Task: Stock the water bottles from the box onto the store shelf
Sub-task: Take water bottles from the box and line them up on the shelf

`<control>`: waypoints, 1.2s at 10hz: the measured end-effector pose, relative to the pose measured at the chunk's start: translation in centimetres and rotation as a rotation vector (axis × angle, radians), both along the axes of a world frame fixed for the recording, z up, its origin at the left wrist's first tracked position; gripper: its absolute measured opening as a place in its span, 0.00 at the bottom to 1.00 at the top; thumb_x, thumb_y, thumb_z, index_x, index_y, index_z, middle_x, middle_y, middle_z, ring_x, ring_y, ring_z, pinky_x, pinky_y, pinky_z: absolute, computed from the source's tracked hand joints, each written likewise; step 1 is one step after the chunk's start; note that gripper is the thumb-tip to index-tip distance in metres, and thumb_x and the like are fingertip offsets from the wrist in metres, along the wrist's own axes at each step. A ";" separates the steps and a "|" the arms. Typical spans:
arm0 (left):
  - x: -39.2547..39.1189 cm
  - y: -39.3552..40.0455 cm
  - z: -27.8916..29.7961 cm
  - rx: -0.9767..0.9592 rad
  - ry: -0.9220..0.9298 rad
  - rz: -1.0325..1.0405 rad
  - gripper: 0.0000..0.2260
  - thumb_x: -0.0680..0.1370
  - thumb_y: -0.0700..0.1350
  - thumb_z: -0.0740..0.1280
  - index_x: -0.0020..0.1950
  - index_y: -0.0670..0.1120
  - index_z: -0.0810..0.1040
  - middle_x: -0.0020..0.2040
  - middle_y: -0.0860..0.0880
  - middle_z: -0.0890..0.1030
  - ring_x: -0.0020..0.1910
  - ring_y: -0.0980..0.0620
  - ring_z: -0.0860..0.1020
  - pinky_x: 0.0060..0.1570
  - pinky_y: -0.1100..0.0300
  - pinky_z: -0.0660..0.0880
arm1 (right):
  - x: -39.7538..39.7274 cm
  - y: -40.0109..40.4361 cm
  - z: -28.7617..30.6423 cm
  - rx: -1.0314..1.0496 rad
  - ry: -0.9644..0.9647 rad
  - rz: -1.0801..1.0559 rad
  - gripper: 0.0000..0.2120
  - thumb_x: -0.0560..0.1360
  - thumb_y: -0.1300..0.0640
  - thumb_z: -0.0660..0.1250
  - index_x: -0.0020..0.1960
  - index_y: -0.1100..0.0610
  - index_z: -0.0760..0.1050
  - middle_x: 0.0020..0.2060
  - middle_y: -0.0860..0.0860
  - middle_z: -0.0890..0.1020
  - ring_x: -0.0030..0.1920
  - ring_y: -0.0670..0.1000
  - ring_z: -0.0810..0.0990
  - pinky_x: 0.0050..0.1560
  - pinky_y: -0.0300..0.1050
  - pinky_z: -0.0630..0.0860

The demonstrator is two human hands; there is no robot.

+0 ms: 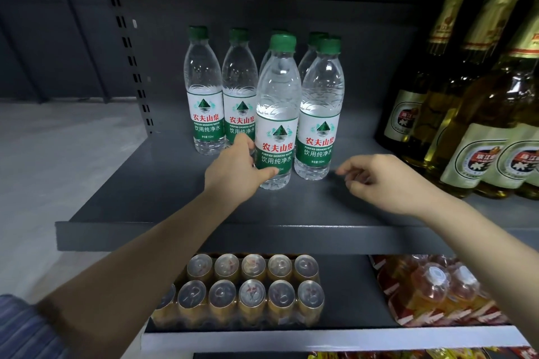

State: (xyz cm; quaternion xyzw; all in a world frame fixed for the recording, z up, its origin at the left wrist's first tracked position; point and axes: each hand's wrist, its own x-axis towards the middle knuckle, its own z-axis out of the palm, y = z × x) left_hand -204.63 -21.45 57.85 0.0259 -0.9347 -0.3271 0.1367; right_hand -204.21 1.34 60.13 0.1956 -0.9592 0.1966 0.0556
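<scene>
your left hand (pixel 233 170) holds the front water bottle (pixel 277 114) low down, thumb and fingers curled round it, and the bottle stands upright on the dark shelf (pixel 180 234). your right hand (pixel 385 181) hangs over the shelf just beside the bottles, fingers loosely bent, holding nothing. five more green-cap bottles (pixel 204 90) stand behind and beside it. tall beer bottles (pixel 478 125) stand to the right.

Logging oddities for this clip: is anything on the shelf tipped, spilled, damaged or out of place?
Nothing stands out. The six water bottles stand upright and capped on the shelf, with no spill. The left hand grips the front one; the right hand holds nothing. The beer bottles also stand upright.
</scene>
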 end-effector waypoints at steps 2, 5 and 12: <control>-0.9 0.5 -0.2 -0.037 0.022 0.024 0.21 0.71 0.55 0.71 0.53 0.48 0.65 0.46 0.54 0.74 0.49 0.49 0.76 0.44 0.56 0.70 | -0.3 0.4 -0.1 -0.010 -0.004 -0.008 0.12 0.71 0.63 0.65 0.54 0.55 0.78 0.40 0.49 0.81 0.44 0.52 0.81 0.51 0.45 0.76; -2.1 0.9 -0.4 -0.046 0.018 0.058 0.23 0.72 0.55 0.70 0.59 0.46 0.66 0.47 0.51 0.75 0.49 0.47 0.77 0.46 0.53 0.73 | -0.6 0.5 -0.3 -0.006 -0.007 -0.012 0.12 0.71 0.62 0.65 0.54 0.55 0.78 0.39 0.49 0.80 0.43 0.51 0.80 0.50 0.43 0.75; 2.3 1.5 0.3 -0.195 -0.037 -0.030 0.10 0.77 0.46 0.62 0.58 0.48 0.71 0.51 0.50 0.79 0.52 0.49 0.77 0.51 0.50 0.75 | 1.2 0.1 0.1 -0.014 0.008 0.046 0.13 0.71 0.62 0.65 0.54 0.55 0.78 0.41 0.50 0.82 0.44 0.51 0.80 0.51 0.46 0.76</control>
